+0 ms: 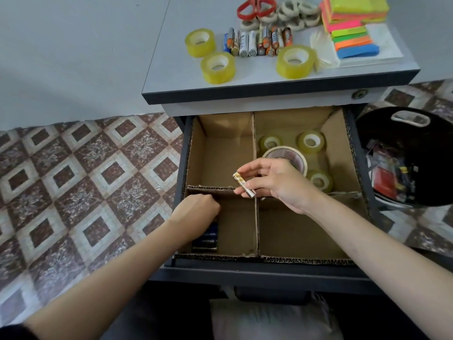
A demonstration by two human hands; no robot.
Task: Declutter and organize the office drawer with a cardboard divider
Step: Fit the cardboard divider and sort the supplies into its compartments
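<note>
Battery sorting underway; next battery is held over the divider, heading for the near-left cell.
The battery (244, 185) is pinched between thumb and fingertips of the right hand (277, 182), tilted, just above the centre cross of the cardboard divider (257, 227). The left hand (196, 209) is down in the cell near-left of the cross, fingers curled under and hidden, so can't tell if it holds anything. Dark batteries (208, 238) lie under it along that cell's left wall. Looks like early in this step: loose batteries (257, 41) are lined up on the cabinet top (171, 77) beyond the divider. Next move: lower the held battery left of the centre wall, beside the laid ones, missing the left hand. The cell's right half shows bare cardboard, with tall upright walls. Tape rolls (311, 141) sit far-right of the cross.
</note>
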